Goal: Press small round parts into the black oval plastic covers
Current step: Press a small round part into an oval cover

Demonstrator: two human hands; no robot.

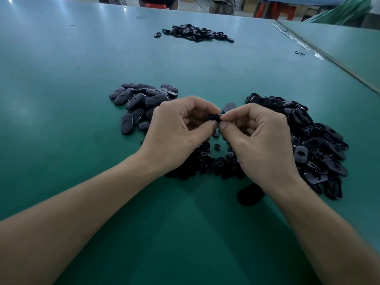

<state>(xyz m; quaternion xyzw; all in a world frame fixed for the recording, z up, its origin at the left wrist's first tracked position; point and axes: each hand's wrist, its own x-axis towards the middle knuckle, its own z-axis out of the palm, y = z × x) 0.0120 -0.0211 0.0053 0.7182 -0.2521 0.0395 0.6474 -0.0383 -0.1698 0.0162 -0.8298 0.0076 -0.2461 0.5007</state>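
At frame centre our left hand (181, 128) and right hand (253, 132) both pinch one black oval cover (213, 117), thumbs meeting beneath it, probably to squeeze a piece home. Loose round parts (213, 163) lie just below, within reach.

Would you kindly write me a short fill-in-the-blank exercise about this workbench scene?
The left hand and right hand pinch one black oval plastic cover ___ them.
The heap of small black round parts lies beneath the ___.
Counting the far heap, ___ heaps of oval covers lie on the green table.
Missing words: between; hands; three.
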